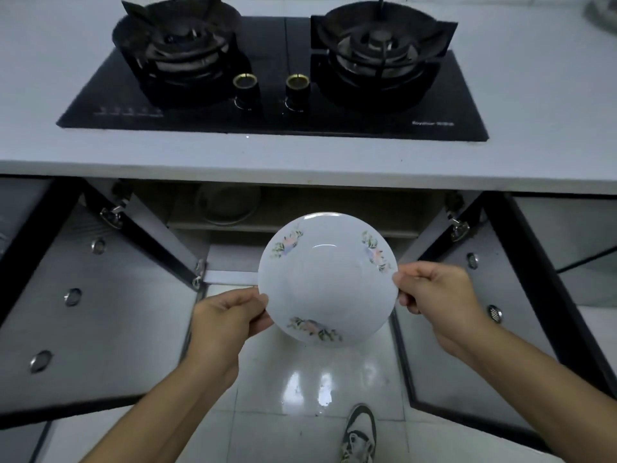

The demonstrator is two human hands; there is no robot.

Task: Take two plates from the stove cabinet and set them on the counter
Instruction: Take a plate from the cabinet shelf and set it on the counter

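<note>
**Both hands hold a flowered plate in front of the open stove cabinet**

A pale grey counter (334,158) runs across the upper part of the view. Set into it is a black glass gas stove (273,95) with two burners and two brass-topped knobs between them.

Below the counter, the stove cabinet (300,208) stands open. Its left door (93,312) and right door (467,312) are swung wide toward the viewer, showing grey inner faces with round metal fittings. Inside, on a shelf, sits a clear glass dish (227,203), dim in the shadow.

Beneath everything is a glossy white tiled floor (300,389), with light reflected on it. One sneaker (359,432) shows at the bottom edge.

In the middle, held in the air in front of the cabinet opening and below counter level, is a white plate (327,282) with three small flower sprays on its rim. It faces up toward the viewer.

The left hand (223,325) pinches the plate's left edge, thumb on top and fingers curled beneath. The right hand (437,295) grips the right edge in the same way.
</note>
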